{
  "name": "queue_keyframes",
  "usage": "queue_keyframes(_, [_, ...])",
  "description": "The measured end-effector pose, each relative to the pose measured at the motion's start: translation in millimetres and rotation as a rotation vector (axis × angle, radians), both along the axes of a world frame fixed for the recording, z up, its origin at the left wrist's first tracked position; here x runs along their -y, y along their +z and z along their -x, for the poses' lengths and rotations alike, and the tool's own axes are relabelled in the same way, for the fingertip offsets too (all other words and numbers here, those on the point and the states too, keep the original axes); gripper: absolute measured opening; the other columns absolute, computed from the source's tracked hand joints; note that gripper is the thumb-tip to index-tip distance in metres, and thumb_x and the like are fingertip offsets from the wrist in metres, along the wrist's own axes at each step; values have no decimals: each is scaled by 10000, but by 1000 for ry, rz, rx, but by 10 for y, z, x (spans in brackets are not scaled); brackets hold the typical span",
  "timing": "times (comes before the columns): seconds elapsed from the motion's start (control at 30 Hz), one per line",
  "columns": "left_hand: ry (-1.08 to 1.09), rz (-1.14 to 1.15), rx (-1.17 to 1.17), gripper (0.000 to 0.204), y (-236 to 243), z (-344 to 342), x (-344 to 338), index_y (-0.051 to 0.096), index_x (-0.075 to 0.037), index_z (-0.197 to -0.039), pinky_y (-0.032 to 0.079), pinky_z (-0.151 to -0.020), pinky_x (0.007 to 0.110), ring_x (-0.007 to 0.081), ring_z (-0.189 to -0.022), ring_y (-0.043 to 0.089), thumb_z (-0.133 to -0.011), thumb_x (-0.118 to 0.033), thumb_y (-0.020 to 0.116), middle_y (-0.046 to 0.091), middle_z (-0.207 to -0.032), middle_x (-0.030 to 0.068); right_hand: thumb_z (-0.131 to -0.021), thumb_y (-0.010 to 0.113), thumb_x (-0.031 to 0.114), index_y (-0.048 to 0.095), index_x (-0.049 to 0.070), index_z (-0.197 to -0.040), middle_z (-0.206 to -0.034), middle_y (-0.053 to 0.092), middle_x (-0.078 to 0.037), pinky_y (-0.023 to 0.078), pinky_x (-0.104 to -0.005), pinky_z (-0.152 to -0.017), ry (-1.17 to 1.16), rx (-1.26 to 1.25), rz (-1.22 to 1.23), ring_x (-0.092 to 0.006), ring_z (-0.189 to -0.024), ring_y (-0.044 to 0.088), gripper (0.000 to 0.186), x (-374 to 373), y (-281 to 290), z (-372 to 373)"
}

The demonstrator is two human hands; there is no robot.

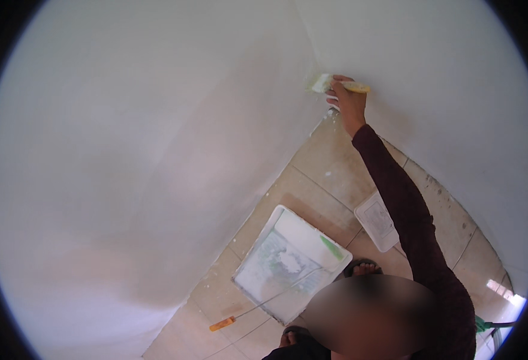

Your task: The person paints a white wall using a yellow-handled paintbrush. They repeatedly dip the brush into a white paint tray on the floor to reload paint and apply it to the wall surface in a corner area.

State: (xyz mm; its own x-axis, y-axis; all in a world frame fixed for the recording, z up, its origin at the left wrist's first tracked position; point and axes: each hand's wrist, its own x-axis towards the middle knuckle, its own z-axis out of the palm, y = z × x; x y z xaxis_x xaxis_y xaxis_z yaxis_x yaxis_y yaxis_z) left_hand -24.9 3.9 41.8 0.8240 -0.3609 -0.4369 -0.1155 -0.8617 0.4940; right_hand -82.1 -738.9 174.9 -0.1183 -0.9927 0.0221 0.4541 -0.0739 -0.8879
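Observation:
My right hand (351,105) reaches up into the corner where two white walls meet, just above the floor. It is closed around a paintbrush (357,87) with a yellow handle. The brush lies nearly sideways, its pale, paint-covered bristles pointing left, at the corner seam. A dark maroon sleeve covers the arm. My left hand is out of sight. Below the corner, a white paint tray (295,228) sits on the tiles with wet white paint and a green patch in it. Across the tray lies a wire rod with an orange handle (222,324), perhaps a paint roller; its head cannot be made out.
A white rectangular lid or tub (377,222) lies on the beige tiled floor (330,174), right of the tray. Paint specks dot the floor along the left wall (156,150). Sandalled feet (363,267) stand beside the tray. Something green (483,324) shows at the lower right.

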Motion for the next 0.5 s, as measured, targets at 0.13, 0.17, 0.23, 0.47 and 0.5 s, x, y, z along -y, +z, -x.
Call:
queue_keyframes(0.13, [43, 20, 1, 420, 90, 69, 77, 665, -42, -974, 511, -701, 433, 318, -746, 658, -928, -435, 526, 682, -795, 175, -873, 639, 144, 624, -17, -1106, -979, 657, -104, 561, -297, -706, -17, 9, 42, -175, -816, 656, 283, 144, 295, -87])
queue_keyframes(0.17, [13, -4, 11, 383, 57, 47, 48, 662, -43, -927, 508, -705, 428, 301, -739, 649, -936, -401, 527, 675, -780, 165, -873, 638, 139, 624, -19, -1106, -979, 658, -105, 561, -297, -708, -23, 13, 65, -174, -817, 656, 283, 162, 371, -85])
queue_keyframes(0.23, [-46, -52, 33, 336, -8, -26, -22, 657, -47, -832, 503, -712, 417, 267, -727, 632, -951, -334, 529, 662, -751, 145, -872, 636, 131, 624, -24, -1107, -977, 660, -107, 561, -298, -711, -36, 22, 110, -173, -818, 657, 282, 187, 513, -78])
queue_keyframes(0.47, [-58, -17, 53, 346, 102, 0, 96, 651, -46, -829, 503, -699, 414, 264, -721, 631, -948, -349, 533, 658, -744, 143, -837, 663, 118, 645, -52, -1057, -937, 669, -134, 579, -282, -655, -67, 26, 231, -185, -762, 679, 279, 286, 867, -52])
queue_keyframes(0.5, [-41, 15, 44, 348, 95, 18, 99, 647, -43, -832, 503, -701, 409, 258, -722, 631, -951, -349, 531, 660, -749, 143, -850, 658, 115, 641, -49, -1078, -960, 669, -132, 577, -285, -677, -61, 7, 231, -187, -780, 677, 281, 296, 918, -29])
